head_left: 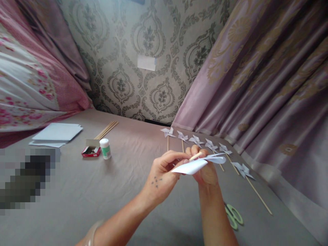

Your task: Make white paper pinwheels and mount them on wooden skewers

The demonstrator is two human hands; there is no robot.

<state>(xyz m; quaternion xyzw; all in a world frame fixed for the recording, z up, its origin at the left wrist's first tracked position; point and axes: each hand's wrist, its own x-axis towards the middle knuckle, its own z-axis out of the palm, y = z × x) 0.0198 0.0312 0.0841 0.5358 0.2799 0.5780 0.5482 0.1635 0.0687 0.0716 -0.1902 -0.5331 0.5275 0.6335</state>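
In front of me, above the cloth, both hands meet around a white paper pinwheel (191, 167) with folded blades. My left hand (160, 176) is closed, its thumb and fingers pinching the paper from the left. My right hand (207, 174) is closed at the far side of the pinwheel, its fingers curled around a pale wooden stick (196, 156) whose end pokes out by the paper. The blades hide part of the right fingers and most of the stick. Beyond the hands lie several finished pinwheels on sticks (243, 169) in a curved row.
Green-handled scissors (233, 216) lie by my right forearm. Toward the left are a white bottle with a green label (105, 149), an opened red box of small dark pieces (91, 151), several wooden sticks (107, 130) and stacked paper (56, 133). Curtains (256, 68) border the right side.
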